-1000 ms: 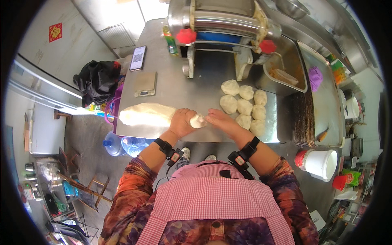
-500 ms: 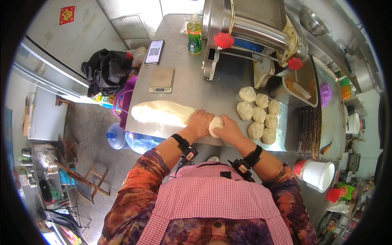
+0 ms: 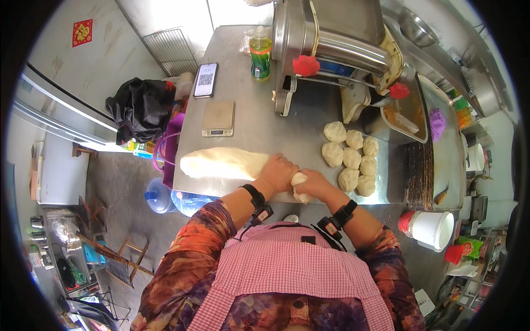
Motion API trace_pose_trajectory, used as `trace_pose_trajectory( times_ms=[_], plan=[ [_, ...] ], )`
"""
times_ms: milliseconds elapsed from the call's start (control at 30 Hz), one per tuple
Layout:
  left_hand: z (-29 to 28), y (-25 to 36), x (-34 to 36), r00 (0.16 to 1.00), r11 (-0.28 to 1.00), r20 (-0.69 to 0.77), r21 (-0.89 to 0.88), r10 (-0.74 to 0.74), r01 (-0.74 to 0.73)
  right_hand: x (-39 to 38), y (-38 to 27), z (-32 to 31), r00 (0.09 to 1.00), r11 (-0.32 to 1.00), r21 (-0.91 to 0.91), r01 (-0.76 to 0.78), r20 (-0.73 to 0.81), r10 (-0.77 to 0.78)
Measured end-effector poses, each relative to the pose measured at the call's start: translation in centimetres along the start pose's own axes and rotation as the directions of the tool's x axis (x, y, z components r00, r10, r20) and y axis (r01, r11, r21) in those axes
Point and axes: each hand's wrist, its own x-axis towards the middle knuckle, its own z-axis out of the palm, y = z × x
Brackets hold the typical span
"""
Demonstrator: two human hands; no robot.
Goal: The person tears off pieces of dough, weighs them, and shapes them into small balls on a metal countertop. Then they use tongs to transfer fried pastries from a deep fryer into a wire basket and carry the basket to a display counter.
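Note:
A small piece of pale dough (image 3: 298,179) sits between my two hands at the table's front edge, part of it showing below the fingers. My right hand (image 3: 316,185) is closed around it from the right. My left hand (image 3: 277,172) curls over the right end of a long, thick dough log (image 3: 221,164), its fingertips meeting the small piece. Whether the small piece is still joined to the log is hidden by my fingers. Right of my hands, several round dough balls (image 3: 351,158) lie grouped on the metal table (image 3: 265,129).
Behind the log are a small scale (image 3: 219,117), a phone (image 3: 205,80) and a green-labelled bottle (image 3: 260,53). A steel roller machine (image 3: 353,52) stands at the back, with a metal bin (image 3: 406,124) and stacked trays (image 3: 419,175) to the right.
My hands have shifted slightly right and down. The round piece has been squeezed, so it now bulges above and below my right hand's fingers.

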Motion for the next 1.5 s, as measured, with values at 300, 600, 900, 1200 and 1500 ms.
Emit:
trace_pose_trajectory(
  times_ms=[300, 600, 900, 1200, 1500],
  plan=[
    [-0.7, -1.7, 0.2, 0.993, 0.978, 0.116, -0.201, -0.031, 0.054, -5.8, -4.2, -2.4, 0.921, 0.632, 0.739, 0.232, 0.043, -0.387],
    [-7.6, -2.1, 0.1, 0.855, -0.473, 0.47, -0.818, -0.219, 0.328, -0.4, -6.4, 0.0, 0.773, 0.834, -0.27, 0.481, -0.317, -0.549],
    [-8.1, -21.0, -1.3, 0.751, 0.808, -0.336, -0.055, -0.568, 0.587, 0.0, -0.8, 0.8, 0.855, 0.901, -0.199, 0.386, -0.288, -0.431],
    [-5.1, -2.6, -1.6, 0.96, 0.899, 0.278, -0.415, -0.018, 0.137, 1.5, -0.7, 2.4, 0.82, 0.911, -0.138, 0.388, -0.399, -0.41],
    [-2.3, -3.4, -0.1, 0.951, 0.97, 0.305, -0.24, 0.041, 0.036, -1.1, -4.5, -0.6, 0.981, 0.907, 0.374, 0.195, -0.09, -0.174]
  ],
)
